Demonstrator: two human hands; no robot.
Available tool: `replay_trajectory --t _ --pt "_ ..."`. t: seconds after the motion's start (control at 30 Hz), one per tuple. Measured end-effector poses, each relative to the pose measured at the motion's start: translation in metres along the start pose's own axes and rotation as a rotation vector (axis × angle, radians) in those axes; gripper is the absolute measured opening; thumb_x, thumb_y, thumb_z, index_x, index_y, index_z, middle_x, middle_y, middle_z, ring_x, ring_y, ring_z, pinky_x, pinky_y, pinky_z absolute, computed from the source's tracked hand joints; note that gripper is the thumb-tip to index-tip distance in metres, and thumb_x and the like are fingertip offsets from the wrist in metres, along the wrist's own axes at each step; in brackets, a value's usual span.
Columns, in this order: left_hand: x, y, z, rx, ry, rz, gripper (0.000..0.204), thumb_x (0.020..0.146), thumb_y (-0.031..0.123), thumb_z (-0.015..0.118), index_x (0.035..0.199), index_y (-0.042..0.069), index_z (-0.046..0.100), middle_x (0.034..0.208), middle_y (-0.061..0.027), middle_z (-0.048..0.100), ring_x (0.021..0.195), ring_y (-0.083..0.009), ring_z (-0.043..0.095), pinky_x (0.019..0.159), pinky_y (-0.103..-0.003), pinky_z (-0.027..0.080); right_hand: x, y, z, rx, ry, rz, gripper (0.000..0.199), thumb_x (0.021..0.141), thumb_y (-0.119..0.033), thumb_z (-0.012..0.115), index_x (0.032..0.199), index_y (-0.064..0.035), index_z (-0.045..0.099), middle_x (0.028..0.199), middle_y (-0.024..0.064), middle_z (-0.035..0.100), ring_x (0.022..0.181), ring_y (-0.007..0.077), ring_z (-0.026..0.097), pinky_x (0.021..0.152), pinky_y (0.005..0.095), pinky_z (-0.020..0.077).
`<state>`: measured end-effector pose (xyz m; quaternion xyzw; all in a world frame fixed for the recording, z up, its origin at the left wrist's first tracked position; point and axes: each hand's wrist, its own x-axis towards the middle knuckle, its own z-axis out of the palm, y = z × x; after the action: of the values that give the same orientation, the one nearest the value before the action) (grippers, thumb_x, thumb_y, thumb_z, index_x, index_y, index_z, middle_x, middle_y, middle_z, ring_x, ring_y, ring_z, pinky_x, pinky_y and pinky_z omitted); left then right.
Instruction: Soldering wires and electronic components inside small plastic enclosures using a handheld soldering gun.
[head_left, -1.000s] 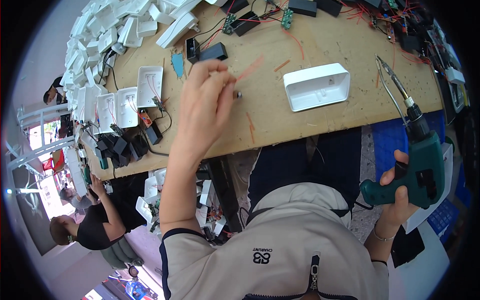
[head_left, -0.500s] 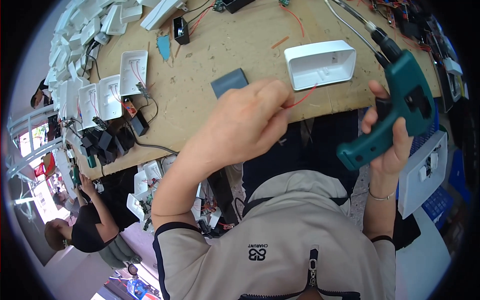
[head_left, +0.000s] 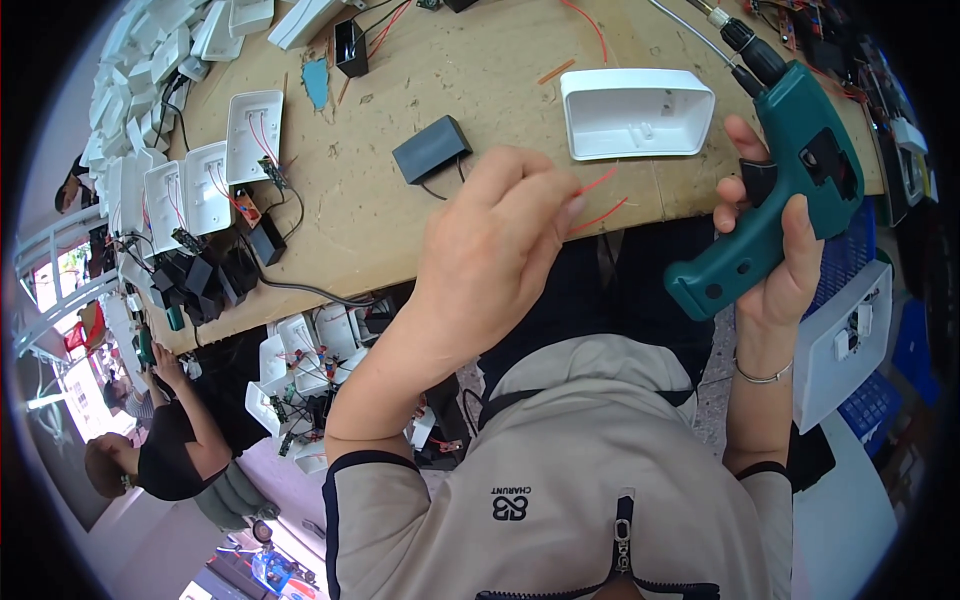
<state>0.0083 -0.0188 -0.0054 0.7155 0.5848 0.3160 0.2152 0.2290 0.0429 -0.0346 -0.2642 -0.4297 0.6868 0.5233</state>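
Observation:
My right hand [head_left: 775, 250] grips a green power screwdriver [head_left: 775, 190] by its handle, its long bit pointing up and left over the wooden table [head_left: 400, 210]. My left hand [head_left: 495, 240] is raised above the table's near edge with its fingers pinched together; a small item may be between the fingertips, but I cannot make it out. Two thin red wire pieces [head_left: 600, 200] lie just beyond those fingertips. A white open plastic housing [head_left: 635, 112] sits on the table between the two hands. A small black box [head_left: 432, 148] with a wire lies left of it.
White housings with red wires [head_left: 215, 165] and black boxes [head_left: 215, 275] line the table's left side, with a stack of white shells [head_left: 140, 70] at the far left. Another person [head_left: 165, 440] sits below left. A white panel [head_left: 840, 340] and blue crate [head_left: 845, 265] stand at my right.
My left hand drew back from the table's middle toward its near edge, fingers pinched. My right hand lifted the green screwdriver from beside my lap up over the table's right side.

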Motion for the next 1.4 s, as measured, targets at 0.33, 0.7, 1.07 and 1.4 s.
replay_trajectory --t 0.33,0.7,1.07,1.4 --pt "0.010 0.026 0.028 -0.109 0.043 0.155 0.025 0.068 -0.003 0.063 0.092 0.001 0.058 0.077 -0.0075 0.049 0.065 -0.0183 0.052 0.054 -0.026 0.042 0.004 0.002 0.011 0.020 0.032 0.056 0.054 0.086 -0.022 0.048 0.129 0.0025 0.025 0.122 0.0271 0.039 0.098 0.0245 0.055 0.063 0.0271 0.0503" --pt "0.034 0.009 0.030 0.223 0.200 0.305 0.018 0.062 0.002 0.066 0.079 0.006 0.061 0.069 -0.0036 0.053 0.060 -0.0194 0.050 0.053 -0.029 0.038 -0.031 -0.031 -0.005 -0.234 0.113 -0.046 0.065 0.080 -0.027 0.057 0.126 0.0063 0.025 0.118 0.0276 0.042 0.088 0.0235 0.058 0.059 0.0264 0.0506" --pt "0.061 -0.005 0.029 0.313 0.388 0.323 0.008 0.062 0.004 0.064 0.070 0.005 0.062 0.084 -0.0070 0.056 0.071 -0.0192 0.051 0.067 -0.028 0.037 -0.096 -0.059 0.004 -0.602 0.282 0.082 0.073 0.067 -0.042 0.070 0.110 0.0101 0.043 0.100 0.0197 0.055 0.069 0.0167 0.057 0.055 0.0228 0.0484" --pt "0.066 -0.015 0.049 0.071 0.446 0.299 0.007 0.057 0.001 0.060 0.063 0.000 0.057 0.082 -0.0076 0.052 0.072 -0.0229 0.049 0.067 -0.033 0.036 -0.104 -0.041 0.008 -0.632 0.291 0.157 0.067 0.068 -0.040 0.069 0.107 0.0096 0.046 0.096 0.0184 0.056 0.067 0.0171 0.057 0.057 0.0259 0.0484"
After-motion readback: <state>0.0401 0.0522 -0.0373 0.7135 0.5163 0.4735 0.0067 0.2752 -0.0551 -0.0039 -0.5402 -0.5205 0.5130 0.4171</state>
